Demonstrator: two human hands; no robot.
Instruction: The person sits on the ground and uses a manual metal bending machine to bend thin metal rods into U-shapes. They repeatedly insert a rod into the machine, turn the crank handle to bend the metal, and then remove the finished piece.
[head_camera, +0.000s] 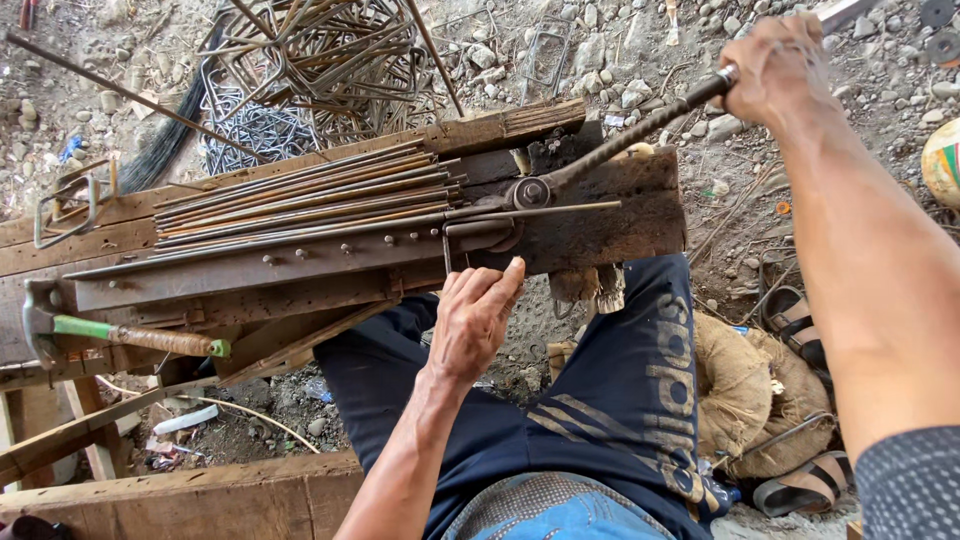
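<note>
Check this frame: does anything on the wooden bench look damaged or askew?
Yes. The worn wooden bench has a frayed, splintered underside near the left hand. The green-handled hammer lies loosely on its lower ledge.

A thin rusty rod (530, 212) lies flat across the dark wooden bench (600, 235), one end under the pivot. A long ribbed lever (620, 135) slants up to the right from that pivot.

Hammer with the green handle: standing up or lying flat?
Lying flat. The hammer rests on its side on the wooden bench, head at left, apart from both hands.
</note>
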